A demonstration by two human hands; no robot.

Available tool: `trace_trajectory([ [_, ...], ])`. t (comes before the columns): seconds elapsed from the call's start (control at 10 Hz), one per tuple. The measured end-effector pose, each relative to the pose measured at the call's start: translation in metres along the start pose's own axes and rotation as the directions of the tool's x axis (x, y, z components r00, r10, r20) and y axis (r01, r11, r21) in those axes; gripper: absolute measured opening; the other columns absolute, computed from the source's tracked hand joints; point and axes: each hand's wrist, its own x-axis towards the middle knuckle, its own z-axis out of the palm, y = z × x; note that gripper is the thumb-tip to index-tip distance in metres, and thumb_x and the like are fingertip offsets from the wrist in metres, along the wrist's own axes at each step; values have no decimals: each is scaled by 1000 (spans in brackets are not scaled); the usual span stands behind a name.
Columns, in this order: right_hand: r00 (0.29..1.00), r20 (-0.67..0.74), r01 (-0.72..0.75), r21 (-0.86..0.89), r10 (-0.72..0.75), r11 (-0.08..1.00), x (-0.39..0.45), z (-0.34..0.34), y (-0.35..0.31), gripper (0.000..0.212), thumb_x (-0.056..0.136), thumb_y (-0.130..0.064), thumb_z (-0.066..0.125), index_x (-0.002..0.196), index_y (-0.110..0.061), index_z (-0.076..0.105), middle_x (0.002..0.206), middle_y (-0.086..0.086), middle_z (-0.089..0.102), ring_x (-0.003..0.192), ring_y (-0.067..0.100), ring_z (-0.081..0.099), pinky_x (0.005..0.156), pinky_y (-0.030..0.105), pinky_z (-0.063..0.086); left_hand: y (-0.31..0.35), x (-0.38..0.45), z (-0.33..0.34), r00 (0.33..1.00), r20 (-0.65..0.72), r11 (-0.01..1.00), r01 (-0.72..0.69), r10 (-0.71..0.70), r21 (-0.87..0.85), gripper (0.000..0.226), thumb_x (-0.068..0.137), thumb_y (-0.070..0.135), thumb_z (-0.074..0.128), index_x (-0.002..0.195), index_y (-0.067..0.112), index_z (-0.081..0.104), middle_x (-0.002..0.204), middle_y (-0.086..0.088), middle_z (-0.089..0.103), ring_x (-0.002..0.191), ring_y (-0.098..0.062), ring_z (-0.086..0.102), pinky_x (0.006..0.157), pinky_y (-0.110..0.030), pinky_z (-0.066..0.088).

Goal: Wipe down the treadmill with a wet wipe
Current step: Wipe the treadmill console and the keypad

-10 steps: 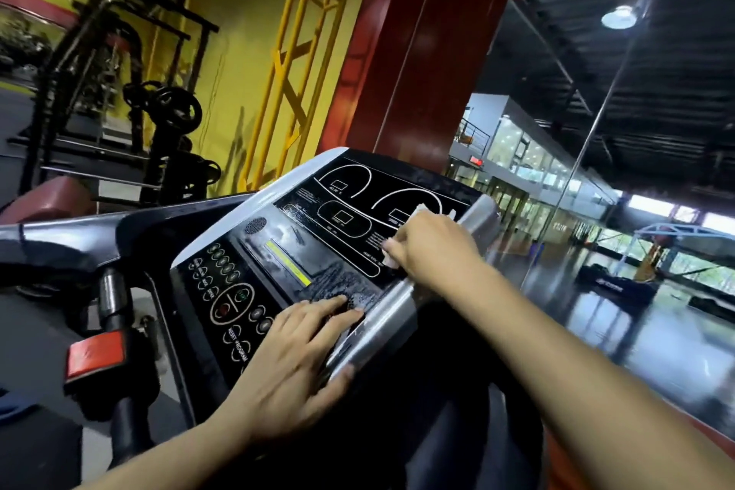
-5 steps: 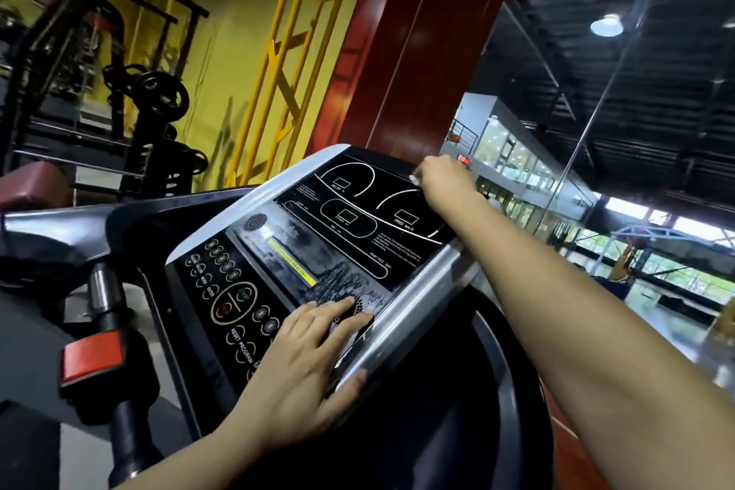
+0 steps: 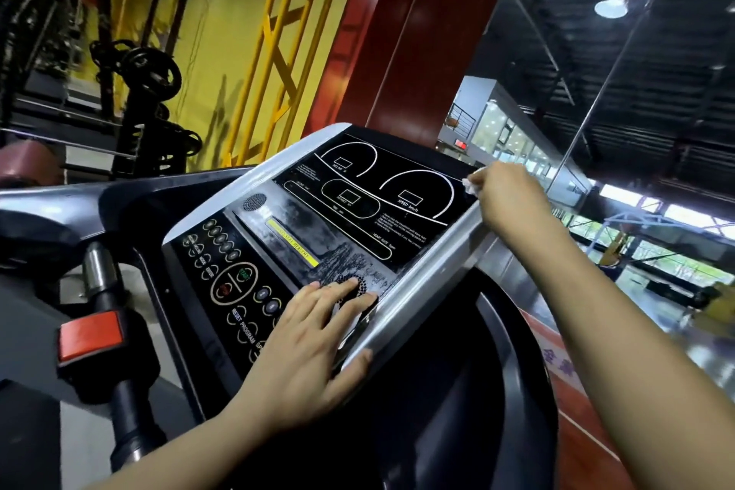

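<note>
The treadmill console (image 3: 358,219) is a black panel with white dial outlines, round buttons and a silver frame, tilted toward me in the head view. My right hand (image 3: 505,195) grips a small white wet wipe (image 3: 473,181) against the panel's far right corner, beside the speed dial. Most of the wipe is hidden under my fingers. My left hand (image 3: 314,342) lies flat on the near right part of the console, fingers straight over the lower speaker grille, thumb on the silver rim. Smeared wet streaks show on the panel's lower middle.
A black handlebar with a red button block (image 3: 90,334) stands at lower left. A weight rack (image 3: 143,91) and yellow steel frame (image 3: 286,32) stand behind the console, next to a red pillar (image 3: 417,32). Right of me is a glossy gym floor (image 3: 656,290).
My right hand slid the wipe from the console's right middle up to its far right corner. My left hand stayed on the near right edge. The camera tilted slightly.
</note>
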Motion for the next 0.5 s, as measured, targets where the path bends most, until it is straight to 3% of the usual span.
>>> trace_trajectory([
  [0.1,1000,-8,-2,42,3,999,8,6,-24,34,92,4,53,116,-8,72,114,23,67,109,39,64,89,45,55,1,0,-1,1000,5,1000,1,-1,14,58,101,59,37,153,33,42,158,7,40,145,-14,39,125,-42,18],
  [0.2,983,80,154,105,-163,982,25,21,-56,33,100,-10,44,124,-9,67,125,18,63,117,35,58,81,29,44,0,0,-2,1000,23,1000,1,-1,15,59,102,62,32,154,34,40,159,8,39,146,-13,37,124,-43,20],
  [0.3,964,148,209,92,-221,974,69,53,-85,38,98,-18,45,130,-11,65,133,12,61,123,29,56,69,22,37,-1,1,-4,1000,31,1000,0,0,8,60,101,63,32,154,35,39,159,8,38,146,-12,37,124,-42,20],
  [0.4,911,281,249,208,-302,946,43,50,-116,36,97,-15,51,130,-15,66,131,12,62,122,31,58,85,29,46,-1,1,-3,1000,30,1000,0,0,7,59,101,62,34,153,35,40,158,8,39,146,-13,37,124,-43,21],
  [0.5,748,362,501,242,-556,831,-1,57,-144,34,96,-12,55,126,-18,69,124,10,67,117,30,61,98,34,50,-1,2,-3,999,36,1000,-1,1,9,59,101,61,36,153,34,40,158,6,40,146,-13,37,124,-44,22],
])
